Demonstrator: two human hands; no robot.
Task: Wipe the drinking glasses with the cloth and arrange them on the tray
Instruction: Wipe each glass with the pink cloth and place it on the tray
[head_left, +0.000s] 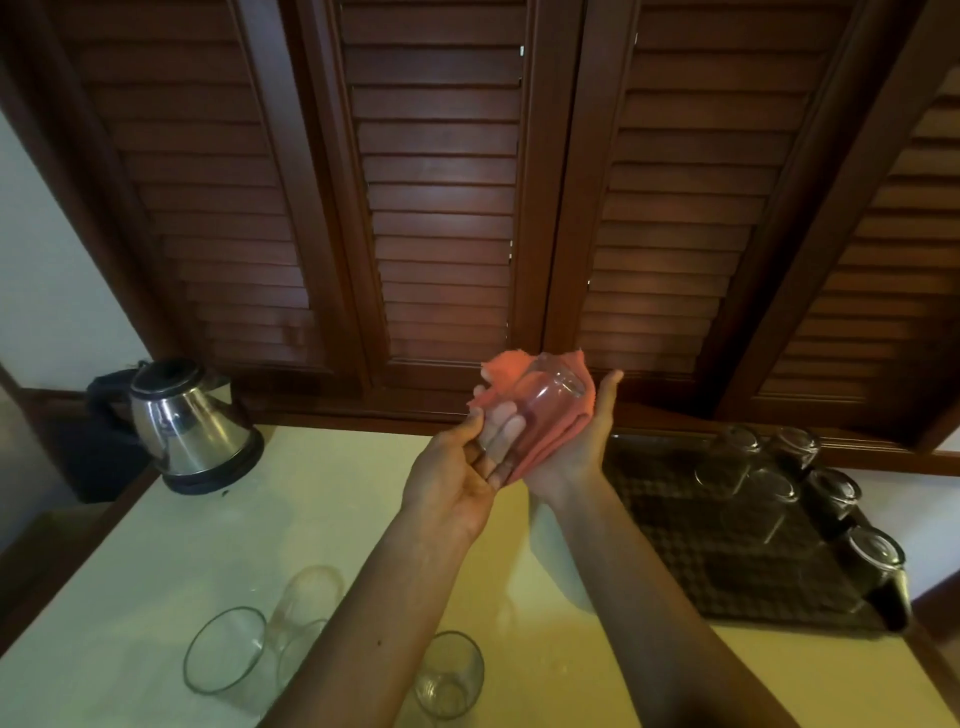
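Observation:
A clear drinking glass (545, 392) is held up over the far side of the table, lying on its side. My left hand (457, 467) grips its open end, with fingers seen through the glass. My right hand (576, 441) cups a pink cloth (550, 436) against the glass's side and base. A dark woven tray (670, 514) lies at the right and carries several glasses turned upside down (769, 499). Three upright glasses stand near the front edge: one wide (226, 657), one tall (306, 597) and one (449, 675) between my forearms.
A steel electric kettle (192, 421) with a black handle stands at the table's far left corner. Dark wooden louvred shutters (441, 208) rise behind the pale yellow table (337, 509). The tray's near left part holds no glasses.

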